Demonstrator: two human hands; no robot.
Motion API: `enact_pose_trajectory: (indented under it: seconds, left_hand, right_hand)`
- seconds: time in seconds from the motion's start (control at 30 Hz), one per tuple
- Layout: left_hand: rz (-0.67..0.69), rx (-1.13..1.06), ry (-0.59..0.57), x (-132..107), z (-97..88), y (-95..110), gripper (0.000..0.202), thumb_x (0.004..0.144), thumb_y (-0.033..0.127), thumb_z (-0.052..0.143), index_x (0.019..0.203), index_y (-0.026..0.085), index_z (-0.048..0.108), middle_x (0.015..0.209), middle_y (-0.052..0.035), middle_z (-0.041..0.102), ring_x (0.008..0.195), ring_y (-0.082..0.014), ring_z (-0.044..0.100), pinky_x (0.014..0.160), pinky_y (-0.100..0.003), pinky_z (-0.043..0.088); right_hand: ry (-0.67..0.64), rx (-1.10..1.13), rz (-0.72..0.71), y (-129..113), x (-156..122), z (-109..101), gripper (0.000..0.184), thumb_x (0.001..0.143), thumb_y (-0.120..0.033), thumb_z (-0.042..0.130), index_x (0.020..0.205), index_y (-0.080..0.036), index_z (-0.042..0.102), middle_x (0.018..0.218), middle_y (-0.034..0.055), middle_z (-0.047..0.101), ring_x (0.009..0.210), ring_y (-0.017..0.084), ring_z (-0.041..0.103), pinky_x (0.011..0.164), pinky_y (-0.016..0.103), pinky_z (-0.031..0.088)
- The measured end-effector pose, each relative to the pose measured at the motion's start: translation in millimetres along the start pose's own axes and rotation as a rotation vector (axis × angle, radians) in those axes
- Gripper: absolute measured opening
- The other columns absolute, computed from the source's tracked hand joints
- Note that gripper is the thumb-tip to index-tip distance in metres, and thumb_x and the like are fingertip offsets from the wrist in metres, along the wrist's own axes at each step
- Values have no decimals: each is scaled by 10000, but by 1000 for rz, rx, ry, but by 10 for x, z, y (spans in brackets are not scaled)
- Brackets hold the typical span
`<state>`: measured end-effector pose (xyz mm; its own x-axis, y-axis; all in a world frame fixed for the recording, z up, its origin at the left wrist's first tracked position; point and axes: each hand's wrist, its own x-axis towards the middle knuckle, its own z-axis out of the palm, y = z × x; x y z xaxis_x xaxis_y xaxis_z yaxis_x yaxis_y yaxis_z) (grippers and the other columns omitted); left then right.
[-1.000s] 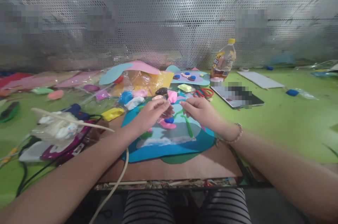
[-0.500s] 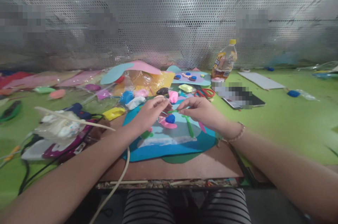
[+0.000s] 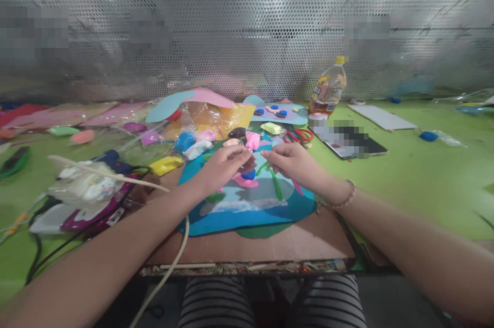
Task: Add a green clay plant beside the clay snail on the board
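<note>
A layered blue picture lies on a brown board, bearing modelling clay shapes. My left hand is over its upper middle, thumb and fingers pressed together; whatever they hold is hidden. My right hand is just to the right, its fingers curled in a pinch, with a gap between the two hands. A thin curved green clay strip shows beneath the right fingertips, near the top of a green clay stalk. Whether the fingers grip it I cannot tell. Below the left fingers are a blue clay ball and a pink clay piece.
Several clay lumps, including a yellow packet, lie behind and left. Red-handled scissors, a phone-like black slab and a bottle stand or lie to the right. A pale cable crosses under my left forearm.
My hands have moved slightly apart. The green clay strip that spanned between my fingertips no longer shows there; a curved green strip now shows below the right fingertips.
</note>
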<state>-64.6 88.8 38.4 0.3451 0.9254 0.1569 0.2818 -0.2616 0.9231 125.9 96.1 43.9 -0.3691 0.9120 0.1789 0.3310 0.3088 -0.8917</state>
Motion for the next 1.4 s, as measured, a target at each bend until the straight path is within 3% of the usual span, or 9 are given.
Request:
enact_pose_trajectory:
  seconds: [0.1,0.2,0.3,0.53,0.63,0.8,1.03,1.2,1.4]
  left_hand:
    - [-1,17,12,-3,-5,3,306,849,444,494,812,162,604,844,-52,645,758,-151,630,675,-252,498]
    - [-1,58,44,3,-17,-2,324,856,455,479,820,162,611,849,-55,643,770,-156,627,666,-246,496]
    - [0,68,102,13,-25,-5,325,859,459,469,821,169,611,835,-56,638,788,-163,623,663,-241,496]
    - [-5,70,84,1,-22,8,311,859,446,476,819,172,616,854,-59,631,766,-162,630,649,-248,500]
    - [24,52,36,-5,-19,-2,286,855,422,493,799,170,614,822,-51,628,774,-159,626,682,-258,499]
    - [38,16,25,-10,-16,-16,299,856,439,494,817,163,603,827,-44,618,768,-156,629,688,-269,501]
    - [22,32,8,-4,-15,17,306,854,437,491,796,156,595,828,-50,635,772,-162,630,698,-283,498]
    - [27,78,63,1,-30,-8,327,860,450,474,811,154,605,815,-53,631,748,-159,628,642,-262,495]
    - [19,65,102,25,-48,-59,322,868,460,474,840,171,611,818,-43,640,761,-161,631,644,-258,503]
  right_hand:
    - [-1,29,12,17,7,-9,392,789,-455,574,543,-151,547,420,-54,417,363,33,261,363,217,184]
    - [-59,117,23,27,12,-12,258,788,-392,591,708,-148,615,530,-38,524,371,24,233,354,213,167]
    - [-77,164,37,31,13,-7,172,745,-324,641,783,-157,622,576,-48,527,393,22,245,362,204,189]
    - [-69,143,17,73,30,-6,199,725,-315,658,854,-164,659,585,-56,500,412,29,265,384,209,215]
    - [-55,76,-9,72,33,-1,217,761,-365,622,796,-153,649,556,-50,497,404,32,264,382,212,204]
    - [-32,94,13,69,27,6,381,828,-442,530,568,-164,508,392,-83,331,342,32,255,352,203,176]
    - [-30,115,93,33,1,-12,450,781,-484,579,485,-155,499,395,-28,472,317,29,308,329,204,203]
    - [-94,194,71,17,6,-18,201,732,-345,658,735,-144,647,598,-3,613,380,29,377,360,192,268]
    - [-84,220,84,37,17,-11,185,687,-279,694,807,-152,633,505,-76,463,380,20,309,357,185,223]
